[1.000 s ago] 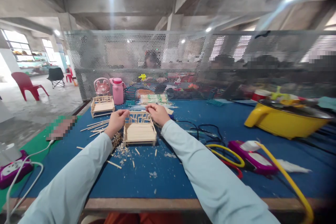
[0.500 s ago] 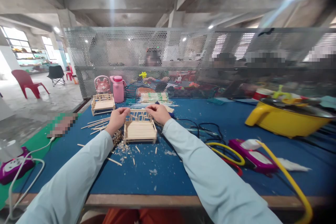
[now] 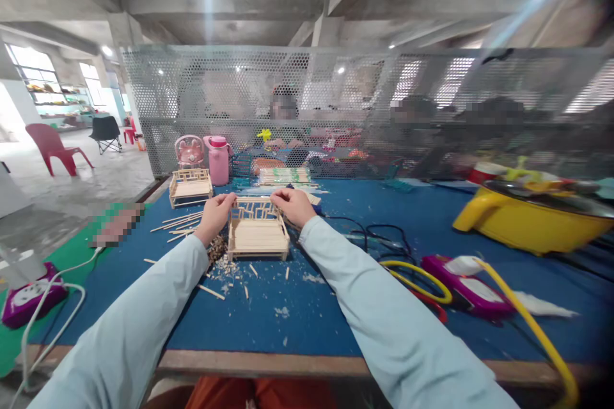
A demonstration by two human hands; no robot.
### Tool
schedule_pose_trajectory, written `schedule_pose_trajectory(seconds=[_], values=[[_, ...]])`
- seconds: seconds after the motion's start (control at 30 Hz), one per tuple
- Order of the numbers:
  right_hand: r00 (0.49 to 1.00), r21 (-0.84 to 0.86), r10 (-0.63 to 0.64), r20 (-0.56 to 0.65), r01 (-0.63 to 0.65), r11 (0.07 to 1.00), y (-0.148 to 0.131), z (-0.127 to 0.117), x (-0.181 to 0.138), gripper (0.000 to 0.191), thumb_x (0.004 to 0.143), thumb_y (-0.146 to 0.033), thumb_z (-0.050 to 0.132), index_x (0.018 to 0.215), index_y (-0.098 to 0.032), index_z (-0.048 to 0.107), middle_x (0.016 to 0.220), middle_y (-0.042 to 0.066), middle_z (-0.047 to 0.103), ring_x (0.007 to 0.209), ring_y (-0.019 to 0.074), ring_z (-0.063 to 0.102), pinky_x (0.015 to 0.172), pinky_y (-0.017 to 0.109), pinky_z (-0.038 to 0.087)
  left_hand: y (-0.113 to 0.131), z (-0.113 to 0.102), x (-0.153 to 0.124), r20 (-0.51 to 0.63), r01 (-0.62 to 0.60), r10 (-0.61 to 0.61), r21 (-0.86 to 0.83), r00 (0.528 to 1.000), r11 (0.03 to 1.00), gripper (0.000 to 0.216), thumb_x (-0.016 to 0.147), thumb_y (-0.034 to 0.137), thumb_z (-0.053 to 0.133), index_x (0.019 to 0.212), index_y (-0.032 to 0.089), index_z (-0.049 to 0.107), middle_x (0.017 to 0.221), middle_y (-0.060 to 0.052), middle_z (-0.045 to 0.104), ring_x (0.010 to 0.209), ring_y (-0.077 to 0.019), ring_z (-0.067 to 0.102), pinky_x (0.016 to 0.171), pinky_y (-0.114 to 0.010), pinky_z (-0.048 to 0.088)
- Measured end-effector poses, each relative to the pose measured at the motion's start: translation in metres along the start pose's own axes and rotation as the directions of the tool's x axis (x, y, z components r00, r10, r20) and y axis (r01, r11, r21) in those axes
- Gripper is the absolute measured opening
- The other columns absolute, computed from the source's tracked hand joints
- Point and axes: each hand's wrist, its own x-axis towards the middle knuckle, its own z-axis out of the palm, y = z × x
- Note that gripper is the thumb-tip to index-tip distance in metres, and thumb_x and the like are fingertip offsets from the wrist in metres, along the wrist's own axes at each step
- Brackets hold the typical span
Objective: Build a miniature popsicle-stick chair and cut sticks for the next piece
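Observation:
A miniature bench (image 3: 259, 238) made of pale wooden sticks stands upright on the blue table mat, with a slatted seat and a lattice back. Along the top of that back runs a thin wooden stick (image 3: 253, 199). My left hand (image 3: 215, 216) pinches its left end, fingers closed. At the opposite end, the thumb and fingertips of my right hand (image 3: 294, 206) are closed on it as well. My fingertips partly hide both ends, so I cannot tell whether the stick is fixed to the back.
A second miniature bench (image 3: 190, 190), loose sticks (image 3: 185, 222) and a pink thermos (image 3: 219, 163) lie to the left. Wood scraps (image 3: 225, 263) surround the work. On the right are cables, a purple power strip (image 3: 463, 286) and a yellow electric pan (image 3: 532, 220). A perforated screen (image 3: 192, 86) stands behind.
The view has shifted slightly, so everything sits a little further right. Both hands keep their pinch at the top of the bench's back.

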Motion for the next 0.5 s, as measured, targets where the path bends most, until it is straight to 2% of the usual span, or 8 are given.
schedule_pose_trajectory(seconds=[0.33,0.5], values=[[1.000,0.015,-0.008,0.013,0.008,1.000,0.0001,0.0009,0.0002,0.020,0.069,-0.032,0.054,0.066,-0.015,0.063,0.059,0.001,0.061,0.055,0.0119,0.051,0.057,0.024,0.042,0.0022,0.0025,-0.0025,0.010,0.016,-0.015,-0.032,1.000,0.999,0.038,0.064,0.046,0.060,0.081,0.013,0.067,0.068,-0.002,0.064,0.055,-0.0104,0.049,0.056,-0.023,0.038],[1.000,0.021,-0.004,0.010,0.004,1.000,-0.0008,0.0003,0.0003,0.019,0.068,-0.031,0.054,0.066,-0.014,0.064,0.060,0.001,0.062,0.056,0.0122,0.052,0.059,0.025,0.042,0.0035,0.0023,-0.0034,0.017,0.012,-0.011,-0.037,1.000,0.999,0.035,0.063,0.044,0.060,0.077,0.013,0.066,0.065,-0.001,0.063,0.057,-0.0107,0.050,0.057,-0.023,0.038]])
